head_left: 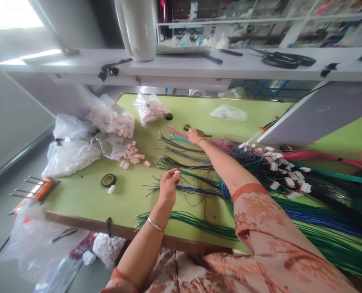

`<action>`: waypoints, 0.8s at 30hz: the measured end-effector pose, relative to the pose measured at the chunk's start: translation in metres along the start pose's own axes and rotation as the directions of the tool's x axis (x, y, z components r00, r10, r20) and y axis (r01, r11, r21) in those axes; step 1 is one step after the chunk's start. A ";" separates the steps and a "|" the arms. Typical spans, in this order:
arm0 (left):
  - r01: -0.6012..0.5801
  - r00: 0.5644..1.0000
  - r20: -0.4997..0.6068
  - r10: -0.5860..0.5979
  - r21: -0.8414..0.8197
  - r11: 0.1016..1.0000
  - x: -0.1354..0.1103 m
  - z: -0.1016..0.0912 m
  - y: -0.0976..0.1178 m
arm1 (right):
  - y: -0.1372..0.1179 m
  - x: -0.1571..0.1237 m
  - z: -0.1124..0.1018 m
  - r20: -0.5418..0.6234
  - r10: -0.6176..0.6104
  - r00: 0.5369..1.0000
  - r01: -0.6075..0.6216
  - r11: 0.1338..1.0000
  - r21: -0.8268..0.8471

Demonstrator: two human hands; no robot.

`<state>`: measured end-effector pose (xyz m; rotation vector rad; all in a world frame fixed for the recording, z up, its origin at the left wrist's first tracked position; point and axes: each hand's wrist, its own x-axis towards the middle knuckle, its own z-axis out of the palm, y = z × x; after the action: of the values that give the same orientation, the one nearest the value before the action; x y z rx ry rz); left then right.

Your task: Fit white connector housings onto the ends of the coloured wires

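Observation:
My left hand [169, 184] pinches a small white plug connector [177, 174] above the bench, and thin dark wires trail from it to the right. My right hand [195, 136] reaches further out, its fingers bent together over the pink wires [178, 132]; what they pinch is hidden. Just beyond those fingers lies a small tape roll [187, 127]. Between the hands, bundles of teal, grey and dark wires [184, 145] fan out with their tips to the left. Blue wires [196, 190] and green wires [193, 217] run nearer the front edge.
Loose pink-white connectors [132, 154] lie left, beside bagged ones [116, 122]. A black tape roll [108, 180] sits near a single white connector [111, 189]. Wired connectors [291, 179] pile up right. A shelf [184, 71] crosses the back, bearing a white jug [138, 30].

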<state>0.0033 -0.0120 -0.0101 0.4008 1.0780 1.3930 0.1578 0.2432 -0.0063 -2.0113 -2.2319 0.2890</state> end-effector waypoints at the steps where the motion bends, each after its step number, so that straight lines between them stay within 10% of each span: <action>1: -0.003 1.000 0.002 0.003 -0.004 1.000 0.000 0.000 0.000 | 0.000 -0.001 -0.001 -0.003 -0.014 1.000 0.014 1.000 -0.011; 19: -0.002 1.000 0.022 0.003 -0.058 0.998 0.004 -0.003 -0.004 | -0.031 0.022 -0.028 -0.171 0.013 0.985 0.023 0.978 0.209; 24: 0.010 0.998 0.055 -0.008 -0.046 0.999 0.003 -0.001 -0.003 | -0.052 0.008 -0.046 -0.300 -0.156 0.941 0.268 0.885 0.380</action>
<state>0.0039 -0.0108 -0.0142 0.3981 0.9997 1.3888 0.1169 0.2487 0.0502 -1.4745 -1.9957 0.4078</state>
